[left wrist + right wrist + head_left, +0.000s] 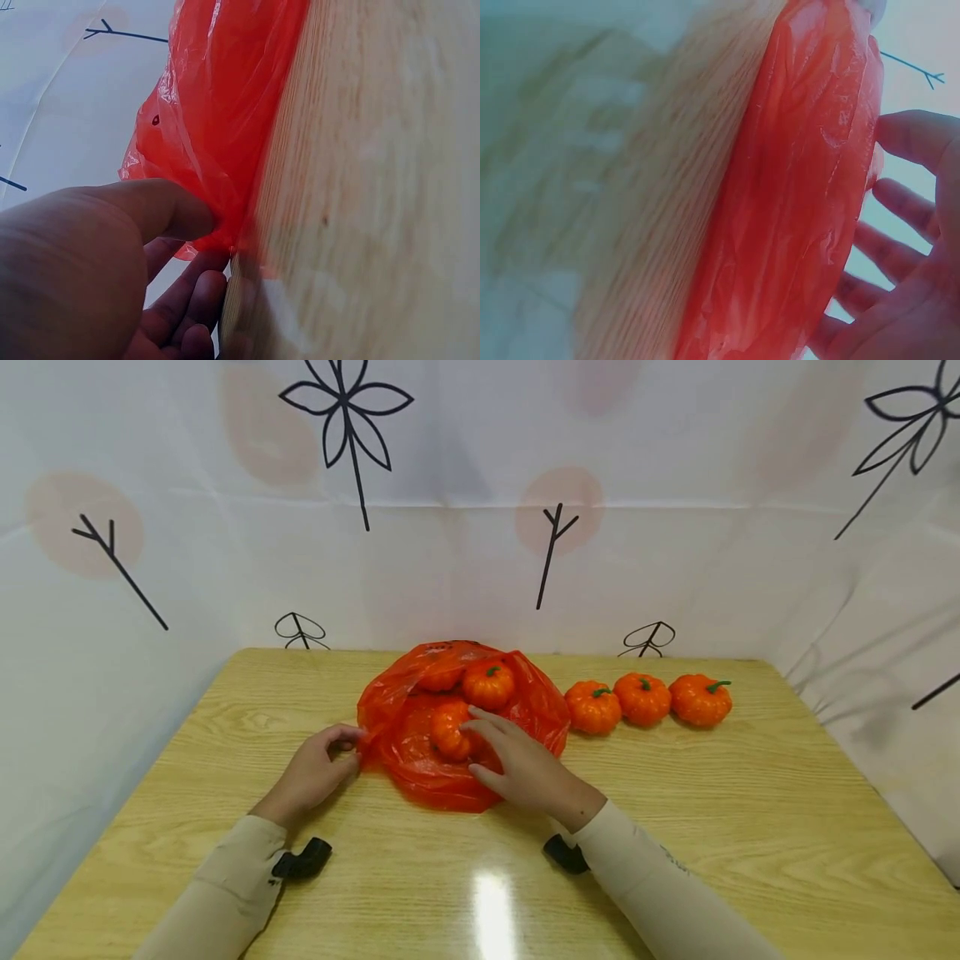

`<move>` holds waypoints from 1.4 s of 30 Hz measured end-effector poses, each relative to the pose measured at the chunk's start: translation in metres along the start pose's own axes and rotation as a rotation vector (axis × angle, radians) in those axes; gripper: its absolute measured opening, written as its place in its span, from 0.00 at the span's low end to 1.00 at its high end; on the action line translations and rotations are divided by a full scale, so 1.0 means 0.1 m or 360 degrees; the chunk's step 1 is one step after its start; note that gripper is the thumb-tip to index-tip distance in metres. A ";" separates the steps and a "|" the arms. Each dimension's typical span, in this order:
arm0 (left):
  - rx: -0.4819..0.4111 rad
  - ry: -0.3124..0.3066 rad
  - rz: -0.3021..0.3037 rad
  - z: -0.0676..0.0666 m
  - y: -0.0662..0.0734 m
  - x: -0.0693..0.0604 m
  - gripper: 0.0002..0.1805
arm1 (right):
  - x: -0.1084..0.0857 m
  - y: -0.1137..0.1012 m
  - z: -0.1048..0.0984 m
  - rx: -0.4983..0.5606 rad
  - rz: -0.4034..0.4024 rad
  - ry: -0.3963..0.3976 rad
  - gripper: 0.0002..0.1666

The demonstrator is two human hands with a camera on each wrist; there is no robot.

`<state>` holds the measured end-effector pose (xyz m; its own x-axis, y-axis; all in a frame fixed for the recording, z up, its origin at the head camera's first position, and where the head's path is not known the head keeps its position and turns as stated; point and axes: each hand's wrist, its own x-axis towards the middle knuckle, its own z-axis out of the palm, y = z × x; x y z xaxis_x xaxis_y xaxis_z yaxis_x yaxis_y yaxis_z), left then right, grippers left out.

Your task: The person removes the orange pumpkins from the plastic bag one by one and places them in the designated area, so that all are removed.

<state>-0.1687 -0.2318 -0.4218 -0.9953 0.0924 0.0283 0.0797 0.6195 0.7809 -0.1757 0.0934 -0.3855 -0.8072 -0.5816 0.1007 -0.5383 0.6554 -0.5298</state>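
A red plastic bag (pixel 420 777) lies spread on the table with several small orange pumpkins in it, among them one at its middle (pixel 447 731) and one behind (pixel 489 684). My left hand (pixel 311 775) pinches the bag's left edge between thumb and fingers; the left wrist view shows the thumb against the red film (pixel 210 112). Over the bag's right front part is my right hand (pixel 525 766), its fingers spread and its fingertips at the middle pumpkin's right side. In the right wrist view the hand (pixel 907 277) is behind the bag's side (pixel 780 195), fingers apart; whether they touch the pumpkin is unclear.
Three more orange pumpkins stand in a row to the right of the bag: one beside it (pixel 593 707), one in the middle (pixel 642 699), one at the far right (pixel 701 700). Behind the wooden table (pixel 750 827) hangs a white patterned cloth (pixel 450 560).
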 end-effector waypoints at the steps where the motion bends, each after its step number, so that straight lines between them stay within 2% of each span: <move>1: -0.0001 0.0000 -0.0001 0.00 0.00 0.00 0.17 | 0.00 -0.01 0.00 0.0003 0.0006 -0.0009 0.33; 8: -0.0017 -0.0001 0.0013 -0.01 0.02 -0.01 0.17 | -0.02 -0.03 0.00 -0.0004 -0.0016 0.0012 0.40; 14: -0.0026 -0.0013 0.0005 -0.02 0.03 -0.01 0.18 | -0.02 -0.05 -0.01 -0.0122 -0.0087 -0.0027 0.41; 20: -0.0040 -0.0003 -0.0007 -0.02 0.04 0.00 0.17 | 0.00 -0.06 -0.02 -0.0203 -0.0126 -0.0004 0.37; 27: -0.0046 0.0003 0.0005 -0.01 0.01 0.00 0.17 | 0.07 -0.11 -0.02 -0.0168 -0.0143 0.0066 0.29; 35: -0.0049 0.0007 0.0007 0.01 0.00 0.01 0.16 | 0.13 -0.16 0.00 -0.0251 -0.0077 0.0114 0.24; 38: -0.0045 -0.0001 0.0004 0.01 0.00 0.01 0.17 | 0.13 -0.16 0.01 -0.0248 -0.0057 0.0129 0.26; 42: -0.0037 -0.0005 -0.0002 0.01 -0.02 0.01 0.17 | 0.13 -0.16 0.03 -0.0247 -0.0097 0.0185 0.34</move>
<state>-0.1695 -0.2320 -0.4235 -0.9952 0.0943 0.0254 0.0773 0.6013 0.7953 -0.1770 0.0740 -0.3785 -0.7897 -0.5688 0.2297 -0.6106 0.6924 -0.3845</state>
